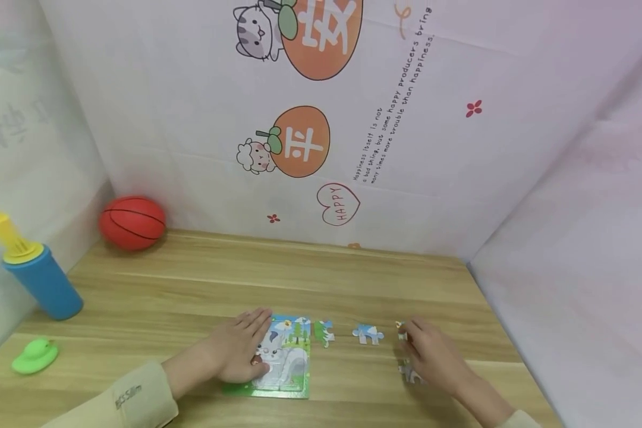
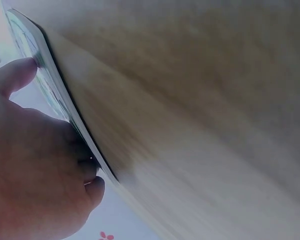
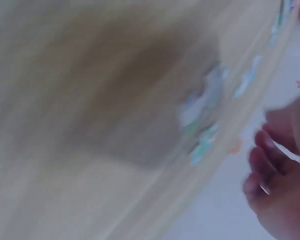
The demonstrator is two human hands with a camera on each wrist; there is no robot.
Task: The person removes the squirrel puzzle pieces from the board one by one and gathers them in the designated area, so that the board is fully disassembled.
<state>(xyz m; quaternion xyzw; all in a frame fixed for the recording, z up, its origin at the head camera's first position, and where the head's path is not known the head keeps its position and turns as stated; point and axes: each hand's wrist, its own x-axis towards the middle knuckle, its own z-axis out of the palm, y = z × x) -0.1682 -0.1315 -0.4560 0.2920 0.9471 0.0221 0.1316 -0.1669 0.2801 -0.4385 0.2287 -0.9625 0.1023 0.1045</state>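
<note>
My left hand (image 1: 241, 348) rests on the left part of a jigsaw puzzle board (image 1: 278, 392) with a grey animal picture, covering some of it. In the left wrist view, the thumb (image 2: 22, 75) touches the board's face near its edge. At the right, my right hand (image 1: 433, 356) hovers over two puzzle pieces, its fingers loosely bent. One grey piece (image 1: 411, 374) lies beneath it and another piece (image 1: 400, 326) by its fingertips, both partly hidden. In the right wrist view, the fingers stand apart from the pieces, with nothing visible in them.
Between board and right hand lie a green puzzle piece (image 1: 323, 334) and a blue one (image 1: 368, 334). A red ball (image 1: 132, 223) sits in the back left corner. Along the left side are a blue-and-yellow pump (image 1: 45, 282) and a green toy duck (image 1: 35, 356). Printed cloth walls surround the wooden table.
</note>
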